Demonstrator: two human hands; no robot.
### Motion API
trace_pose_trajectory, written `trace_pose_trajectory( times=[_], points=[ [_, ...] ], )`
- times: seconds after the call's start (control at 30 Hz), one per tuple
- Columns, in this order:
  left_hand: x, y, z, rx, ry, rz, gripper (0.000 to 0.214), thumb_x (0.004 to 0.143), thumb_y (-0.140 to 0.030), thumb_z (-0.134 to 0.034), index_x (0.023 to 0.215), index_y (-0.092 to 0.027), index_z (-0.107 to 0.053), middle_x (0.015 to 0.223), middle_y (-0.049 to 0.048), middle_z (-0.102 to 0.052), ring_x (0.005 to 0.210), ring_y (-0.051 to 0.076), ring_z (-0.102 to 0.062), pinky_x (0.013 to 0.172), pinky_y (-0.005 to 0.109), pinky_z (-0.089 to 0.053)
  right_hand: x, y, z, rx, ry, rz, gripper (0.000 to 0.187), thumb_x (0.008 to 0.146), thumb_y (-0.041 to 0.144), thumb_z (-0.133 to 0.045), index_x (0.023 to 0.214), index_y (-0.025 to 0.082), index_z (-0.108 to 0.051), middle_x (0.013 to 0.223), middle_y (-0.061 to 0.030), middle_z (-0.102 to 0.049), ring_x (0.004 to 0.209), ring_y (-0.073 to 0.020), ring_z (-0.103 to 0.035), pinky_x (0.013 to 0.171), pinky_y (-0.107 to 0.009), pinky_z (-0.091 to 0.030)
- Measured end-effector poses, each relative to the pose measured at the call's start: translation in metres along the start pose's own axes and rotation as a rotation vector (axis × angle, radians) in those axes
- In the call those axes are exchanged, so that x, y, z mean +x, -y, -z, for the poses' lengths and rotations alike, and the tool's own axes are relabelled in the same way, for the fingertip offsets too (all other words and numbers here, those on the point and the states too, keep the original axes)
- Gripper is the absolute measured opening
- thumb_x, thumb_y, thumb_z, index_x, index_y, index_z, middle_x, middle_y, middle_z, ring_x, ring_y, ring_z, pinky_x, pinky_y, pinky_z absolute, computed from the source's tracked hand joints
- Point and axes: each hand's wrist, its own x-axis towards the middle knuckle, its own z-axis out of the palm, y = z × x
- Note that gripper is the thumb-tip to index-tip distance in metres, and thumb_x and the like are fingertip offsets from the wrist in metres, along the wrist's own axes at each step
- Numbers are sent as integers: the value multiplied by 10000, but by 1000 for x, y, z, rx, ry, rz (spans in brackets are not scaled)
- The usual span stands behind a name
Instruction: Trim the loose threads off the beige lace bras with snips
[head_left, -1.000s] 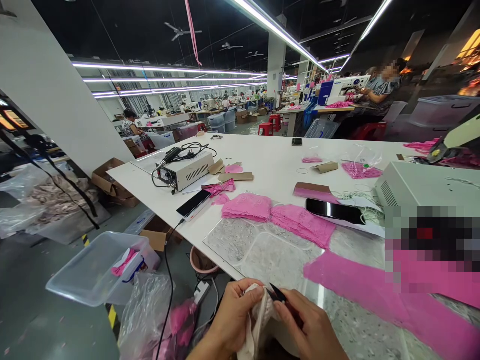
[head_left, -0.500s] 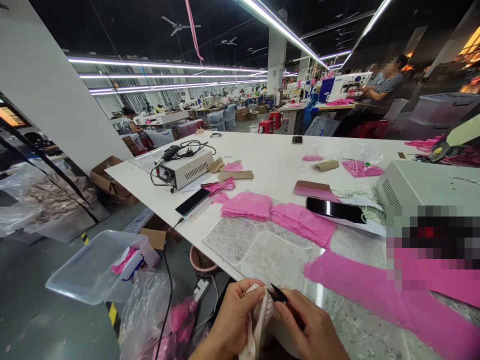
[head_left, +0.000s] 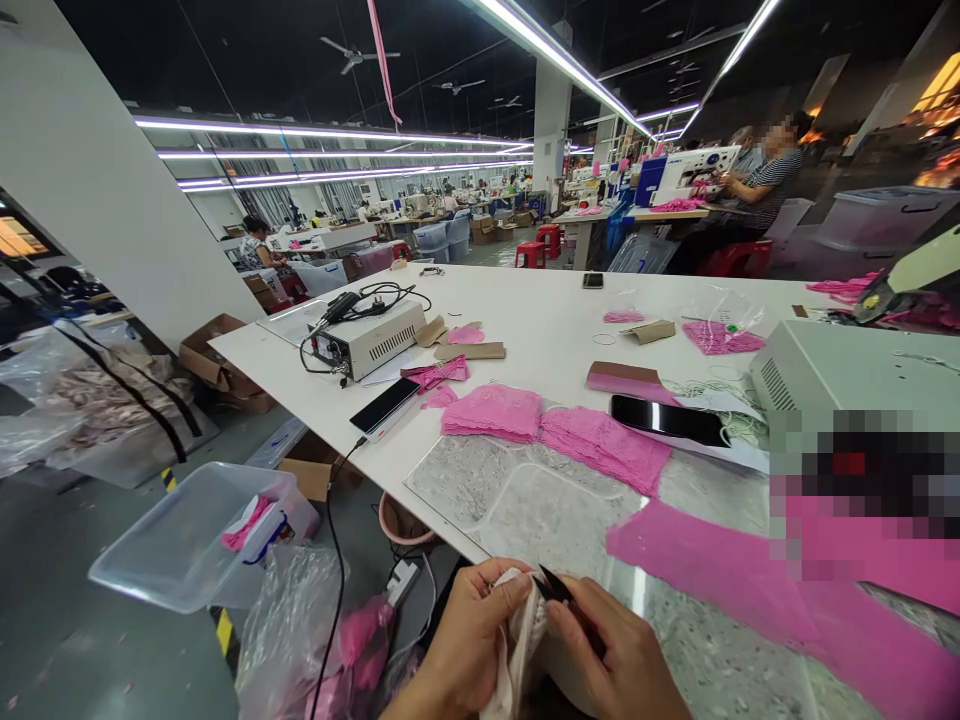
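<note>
At the table's near edge, my left hand is closed on a piece of cream fabric, pinching its top between thumb and fingers. My right hand grips a pair of black thread snips. Their pointed blades stick out up and left, beside the fabric's upper edge; the handles are mostly hidden in my palm. Just beyond my hands lies a grey marbled sheet. Stacks of pink lace pieces rest across its far side, and a long pink fabric strip stretches to the right.
A black phone and a grey-green machine housing are on the right. Farther left stand a metal control box with cables and another phone. Below the table edge are a clear plastic bin and a pink bucket.
The view has shifted very slightly. Both hands keep nearly the same pose, with the snips and cream fabric still held close together.
</note>
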Motion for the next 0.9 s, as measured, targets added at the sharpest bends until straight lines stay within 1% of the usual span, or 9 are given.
trace_pose_trajectory(
  times=[0.2, 0.3, 0.37, 0.47, 0.57, 0.67, 0.73, 0.8, 0.9],
  points=[
    [-1, 5, -1, 9, 17, -6, 303, 524, -293, -852, 653, -85, -673, 491, 21, -623, 436, 89, -538, 487, 193, -412, 1, 0, -9, 54, -138, -6, 182, 899, 272, -457, 966, 205, -613, 734, -39, -653, 668, -182, -636, 607, -256, -506],
    [-1, 10, 0, 35, 55, 20, 318, 486, -281, -867, 626, -74, -671, 516, 38, -637, 477, 113, -566, 534, 221, -437, 9, 3, -2, 59, -169, -17, 196, 894, 281, -463, 953, 187, -624, 707, -35, -647, 627, -175, -623, 584, -246, -499],
    [-1, 9, 0, 33, 47, 20, 321, 485, -282, -866, 638, -79, -670, 527, 39, -645, 487, 120, -572, 540, 226, -438, 14, 6, 6, 93, -163, -87, 230, 894, 321, -456, 913, 180, -637, 677, -27, -640, 604, -172, -613, 555, -237, -492],
    [0, 3, 1, 9, 24, 5, 314, 509, -292, -854, 658, -97, -660, 526, 29, -647, 473, 115, -564, 525, 221, -430, 18, 8, 17, 181, -91, -236, 301, 868, 416, -475, 871, 175, -654, 646, -13, -623, 602, -175, -594, 536, -237, -483],
    [0, -2, 1, 28, 51, 34, 321, 506, -296, -856, 654, -101, -648, 503, 17, -631, 444, 100, -544, 502, 206, -412, 19, 10, 20, 215, 1, -339, 340, 782, 460, -579, 948, 172, -652, 656, 5, -593, 577, -161, -538, 527, -242, -459],
    [-1, -4, 1, 75, 88, 41, 325, 507, -300, -854, 659, -104, -644, 518, 14, -630, 466, 97, -549, 518, 199, -408, 22, 14, 20, 183, 104, -297, 217, 768, 396, -588, 722, 185, -609, 625, 28, -488, 556, -135, -454, 510, -233, -400],
    [-2, -5, 0, 141, 107, 25, 320, 524, -310, -844, 657, -102, -639, 535, 16, -629, 484, 94, -545, 530, 195, -402, 27, 16, 19, 174, 134, -257, 285, 773, 343, -564, 548, 194, -470, 607, 42, -400, 543, -120, -395, 493, -228, -349],
    [-3, -8, 0, 206, 115, -8, 313, 547, -311, -831, 668, -109, -625, 547, 6, -615, 489, 85, -526, 524, 186, -383, 31, 17, 19, 231, 167, -284, 305, 768, 327, -560, 530, 196, -419, 606, 50, -360, 543, -113, -362, 493, -226, -318],
    [-4, -13, 2, 243, 133, -54, 324, 565, -299, -820, 719, -137, -585, 588, -16, -591, 515, 84, -514, 525, 182, -364, 34, 18, 19, 415, 280, -384, 244, 774, 363, -556, 616, 185, -504, 579, 59, -339, 538, -108, -332, 495, -223, -295]
  ],
)
